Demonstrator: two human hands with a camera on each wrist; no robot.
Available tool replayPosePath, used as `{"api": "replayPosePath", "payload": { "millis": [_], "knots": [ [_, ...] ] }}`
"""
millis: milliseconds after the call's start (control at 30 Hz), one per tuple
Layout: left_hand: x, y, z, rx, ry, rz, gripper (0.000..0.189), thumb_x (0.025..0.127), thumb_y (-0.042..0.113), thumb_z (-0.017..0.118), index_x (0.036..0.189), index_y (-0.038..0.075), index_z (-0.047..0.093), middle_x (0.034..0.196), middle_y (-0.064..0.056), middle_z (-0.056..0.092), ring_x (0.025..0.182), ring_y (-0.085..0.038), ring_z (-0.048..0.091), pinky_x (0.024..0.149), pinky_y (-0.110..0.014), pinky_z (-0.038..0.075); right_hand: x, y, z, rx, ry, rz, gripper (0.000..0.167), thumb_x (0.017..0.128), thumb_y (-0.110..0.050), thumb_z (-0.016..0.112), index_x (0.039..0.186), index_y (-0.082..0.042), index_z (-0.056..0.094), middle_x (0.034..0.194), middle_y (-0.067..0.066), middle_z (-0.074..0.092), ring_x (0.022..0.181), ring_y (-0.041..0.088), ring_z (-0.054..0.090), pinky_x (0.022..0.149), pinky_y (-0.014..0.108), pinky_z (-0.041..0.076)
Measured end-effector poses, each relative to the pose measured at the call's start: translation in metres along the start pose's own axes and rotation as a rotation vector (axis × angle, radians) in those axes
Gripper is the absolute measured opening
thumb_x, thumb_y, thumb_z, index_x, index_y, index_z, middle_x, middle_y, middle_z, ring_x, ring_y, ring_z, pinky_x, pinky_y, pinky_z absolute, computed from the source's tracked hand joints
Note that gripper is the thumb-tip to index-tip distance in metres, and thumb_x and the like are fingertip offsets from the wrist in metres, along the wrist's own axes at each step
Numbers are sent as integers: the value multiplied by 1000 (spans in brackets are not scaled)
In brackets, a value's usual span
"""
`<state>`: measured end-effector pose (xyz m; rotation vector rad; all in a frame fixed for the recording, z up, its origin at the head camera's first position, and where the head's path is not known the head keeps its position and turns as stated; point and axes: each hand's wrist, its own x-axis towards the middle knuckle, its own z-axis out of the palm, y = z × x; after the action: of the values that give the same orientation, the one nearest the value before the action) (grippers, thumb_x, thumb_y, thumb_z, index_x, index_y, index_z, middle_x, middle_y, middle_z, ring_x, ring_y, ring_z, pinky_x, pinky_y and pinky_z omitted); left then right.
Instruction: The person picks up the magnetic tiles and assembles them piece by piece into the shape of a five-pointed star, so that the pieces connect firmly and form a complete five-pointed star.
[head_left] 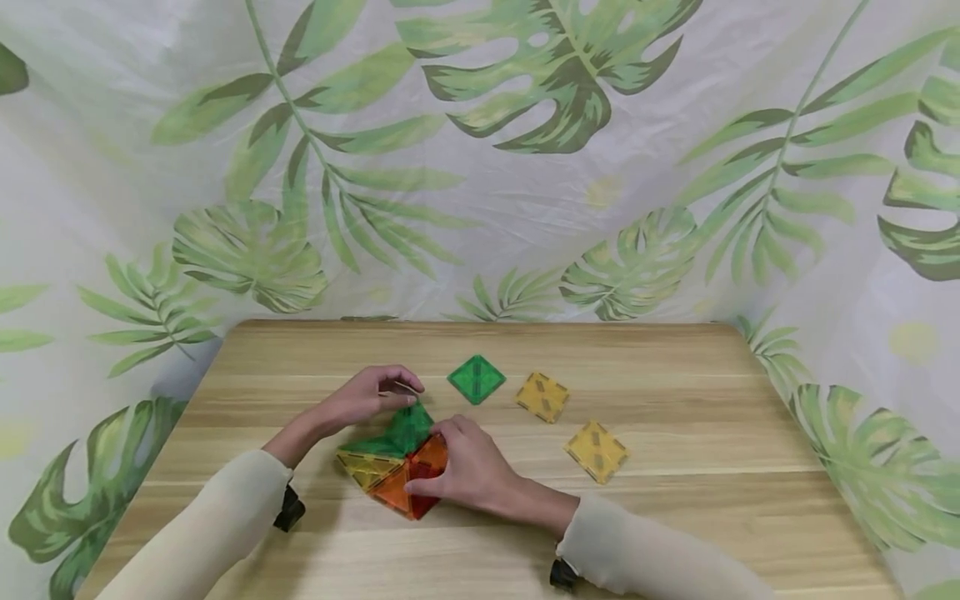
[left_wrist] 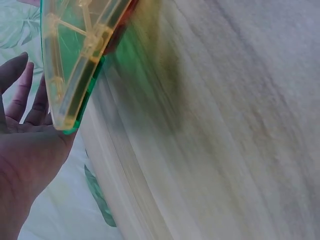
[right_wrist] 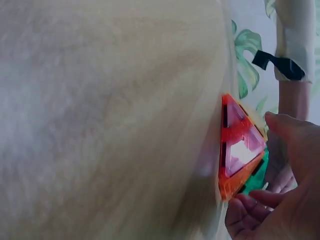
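Observation:
On the table, left of centre, a cluster of translucent magnetic tiles (head_left: 390, 487) joins triangles in green, yellow, orange and red, raised in the middle. My right hand (head_left: 480, 471) grips its red and orange side, thumb on the near face and fingers at the far edge. In the right wrist view, the thumb and fingers span the red tiles (right_wrist: 240, 145). At the far side, my left hand (head_left: 375, 393) reaches to the tip of a green triangle tile (head_left: 411, 427), thumb close against it. The left wrist view has its fingers spread behind the yellow tile (left_wrist: 82, 80).
Behind the cluster lies a green diamond made of two triangle tiles (head_left: 477, 379). Two yellow square tiles, one farther back (head_left: 542, 397) and one nearer (head_left: 597, 451), lie to the right. A leaf-print cloth (head_left: 510, 208) hangs behind the wooden table (head_left: 712, 517).

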<state>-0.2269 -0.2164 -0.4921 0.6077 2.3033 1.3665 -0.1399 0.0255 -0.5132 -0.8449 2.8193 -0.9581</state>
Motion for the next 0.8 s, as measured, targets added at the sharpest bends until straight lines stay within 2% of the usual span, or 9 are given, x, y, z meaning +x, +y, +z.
{"api": "replayPosePath", "payload": {
  "millis": [167,333,433,600,800],
  "knots": [
    [4,-1,2,30,-17,28,25,102,7,70,124,-4,67,125,-22,68,115,-31,68,95,-28,55,-1,-4,8,-65,13,24,84,78,-66,86,130,-2,67,108,2,61,85,8,54,72,20,50],
    [5,-1,3,61,-26,46,23,99,2,71,121,-4,69,121,-19,71,113,-30,67,101,-44,53,0,-3,10,-87,21,34,83,78,-65,87,130,-3,67,107,2,59,85,8,52,72,20,49],
    [4,0,3,69,-24,50,21,99,2,71,119,-3,70,119,-18,73,114,-31,67,102,-47,52,-1,1,10,-81,25,25,80,79,-62,88,130,-4,67,109,1,59,88,8,53,75,20,50],
    [-4,-1,-1,91,-27,59,20,100,4,71,118,-3,72,119,-17,74,117,-34,68,97,-39,56,-3,7,5,-86,25,7,74,80,-58,88,131,-7,69,115,1,64,99,12,58,83,24,53],
    [-20,-4,-9,140,-17,62,20,99,11,75,117,3,77,119,-11,76,118,-33,68,99,-47,57,-3,17,-5,-120,16,-22,57,83,-53,87,123,-13,75,119,-1,69,110,16,62,91,32,55]
  ]
}}
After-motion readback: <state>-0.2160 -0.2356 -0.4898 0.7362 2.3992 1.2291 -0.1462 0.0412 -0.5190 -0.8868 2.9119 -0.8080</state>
